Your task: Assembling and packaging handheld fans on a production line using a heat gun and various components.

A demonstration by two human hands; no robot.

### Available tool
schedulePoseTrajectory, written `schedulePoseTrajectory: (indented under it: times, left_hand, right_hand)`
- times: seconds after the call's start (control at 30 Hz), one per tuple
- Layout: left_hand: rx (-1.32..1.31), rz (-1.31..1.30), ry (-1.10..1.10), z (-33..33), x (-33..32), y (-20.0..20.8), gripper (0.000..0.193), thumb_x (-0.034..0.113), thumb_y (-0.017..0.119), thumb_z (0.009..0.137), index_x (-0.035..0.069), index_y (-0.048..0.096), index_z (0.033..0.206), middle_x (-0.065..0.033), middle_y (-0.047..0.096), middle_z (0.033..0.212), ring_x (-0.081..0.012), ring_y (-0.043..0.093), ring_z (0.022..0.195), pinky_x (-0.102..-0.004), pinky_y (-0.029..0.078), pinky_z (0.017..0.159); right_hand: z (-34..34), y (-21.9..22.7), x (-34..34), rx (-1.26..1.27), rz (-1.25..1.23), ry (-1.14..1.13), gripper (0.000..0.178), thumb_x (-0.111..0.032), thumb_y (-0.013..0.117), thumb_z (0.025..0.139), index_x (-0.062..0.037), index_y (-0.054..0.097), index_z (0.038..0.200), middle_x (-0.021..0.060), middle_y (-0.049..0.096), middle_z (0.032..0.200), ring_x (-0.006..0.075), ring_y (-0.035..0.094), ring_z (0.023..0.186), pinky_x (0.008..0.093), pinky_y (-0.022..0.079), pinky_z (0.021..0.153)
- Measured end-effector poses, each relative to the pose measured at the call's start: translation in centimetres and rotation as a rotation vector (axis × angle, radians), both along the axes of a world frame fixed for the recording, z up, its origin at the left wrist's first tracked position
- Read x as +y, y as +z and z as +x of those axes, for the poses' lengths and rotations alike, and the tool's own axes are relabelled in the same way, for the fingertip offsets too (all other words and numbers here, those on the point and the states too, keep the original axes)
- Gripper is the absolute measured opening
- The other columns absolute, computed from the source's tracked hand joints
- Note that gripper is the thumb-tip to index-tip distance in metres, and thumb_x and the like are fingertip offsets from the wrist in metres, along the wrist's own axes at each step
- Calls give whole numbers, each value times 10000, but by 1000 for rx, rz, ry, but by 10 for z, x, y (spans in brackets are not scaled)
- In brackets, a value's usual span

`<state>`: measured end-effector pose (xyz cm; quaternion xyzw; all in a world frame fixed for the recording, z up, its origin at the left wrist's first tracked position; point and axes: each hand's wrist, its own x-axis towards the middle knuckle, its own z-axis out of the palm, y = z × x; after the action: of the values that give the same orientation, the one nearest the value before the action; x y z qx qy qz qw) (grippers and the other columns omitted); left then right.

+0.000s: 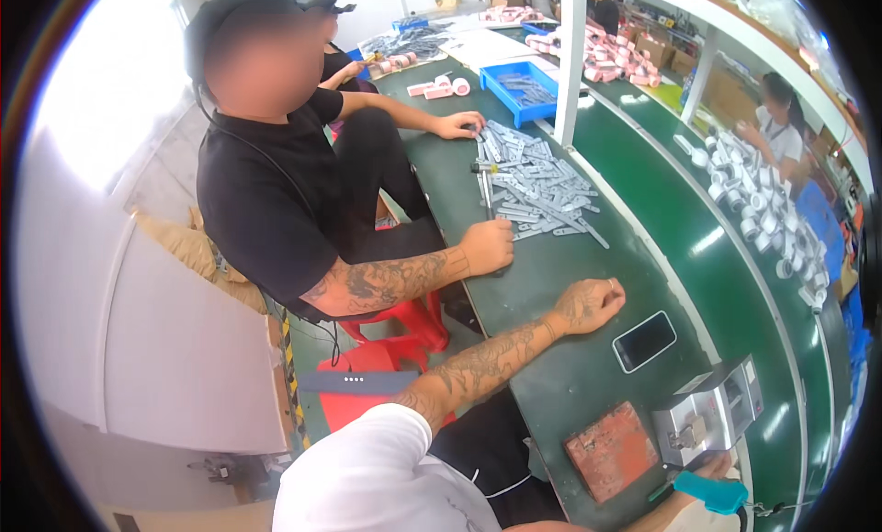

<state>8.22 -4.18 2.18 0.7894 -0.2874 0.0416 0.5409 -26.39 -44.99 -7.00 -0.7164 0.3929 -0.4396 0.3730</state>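
My left hand (593, 307) rests on the green tabletop with its fingers curled in, and nothing shows in them. A dark-screened phone (644, 342) with a pale edge lies just to its right. At the lower right my right hand (726, 466) is beside the foot of a silver metal machine (706, 413). A teal tool (709, 492) with a cable covers much of that hand, and its fingers are mostly hidden. Left of the machine lies a worn reddish block (612, 451).
A person in black sits to the left, hands by a pile of grey flat parts (542, 183). Beyond are a blue tray (520, 89) and pink parts (441, 86). A white post (570, 63) rises beside the green conveyor (698, 229); white parts (758, 201) lie across it.
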Motion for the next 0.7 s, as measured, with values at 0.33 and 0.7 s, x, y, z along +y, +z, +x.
schedulePoseTrajectory:
  times: [0.33, 0.7]
  left_hand:
    - [-21, 5, -35, -1, 10, -3, 206, 269, 656, 992, 96, 694, 1096, -102, 750, 865, -271, 707, 743, -428, 549, 706]
    - [113, -772, -203, 78, 49, 137, 290, 319, 556, 1076, 67, 638, 1191, -71, 703, 958, -141, 617, 659, -295, 492, 568]
  right_hand:
    - [4, 5, 14, 7, -128, 154, 332, -219, 494, 1108, 26, 646, 1274, 4, 480, 817, 117, 422, 721, 278, 388, 649]
    - [7, 30, 26, -66, -128, -41, 262, -195, 591, 970, 22, 726, 910, 199, 692, 837, 332, 631, 756, 451, 524, 688]
